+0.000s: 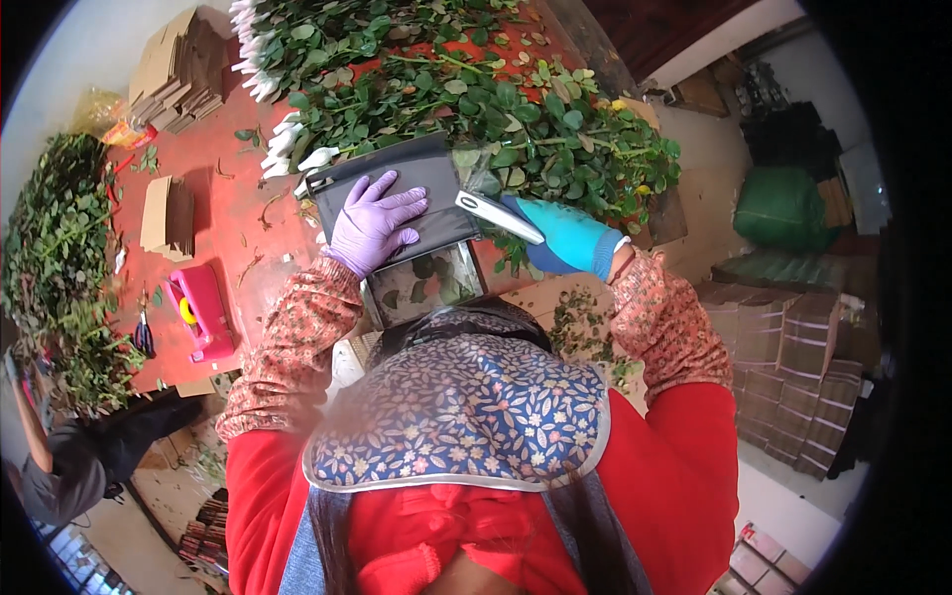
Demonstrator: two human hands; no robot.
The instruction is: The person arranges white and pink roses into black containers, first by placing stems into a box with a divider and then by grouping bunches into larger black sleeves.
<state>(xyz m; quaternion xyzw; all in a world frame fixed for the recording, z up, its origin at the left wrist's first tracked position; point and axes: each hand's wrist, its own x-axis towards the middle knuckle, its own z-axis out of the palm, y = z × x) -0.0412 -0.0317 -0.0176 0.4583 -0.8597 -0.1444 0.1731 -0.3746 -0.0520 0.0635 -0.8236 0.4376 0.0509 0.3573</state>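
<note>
My left hand (373,224), in a purple glove, lies with fingers spread flat on a dark grey board (444,193) with a raised far edge. In a teal glove, my right hand (570,236) is closed around a slim white-and-grey stapler (501,216). The stapler's far end reaches over the right side of the board. Just beyond lie leafy green stems (555,134), several of their ends capped in white (285,144). Nearer to me, a metal-edged frame (478,268) has loose leaves within it.
On the red table (233,233) stand a pink tape dispenser (203,312), cardboard pieces (167,216) and a taller cardboard stack (177,74). Dark-handled clippers (145,337) lie near the left edge. More foliage (59,248) and another person's arm (35,426) are at left; bundled cardboard (783,367) stands at right.
</note>
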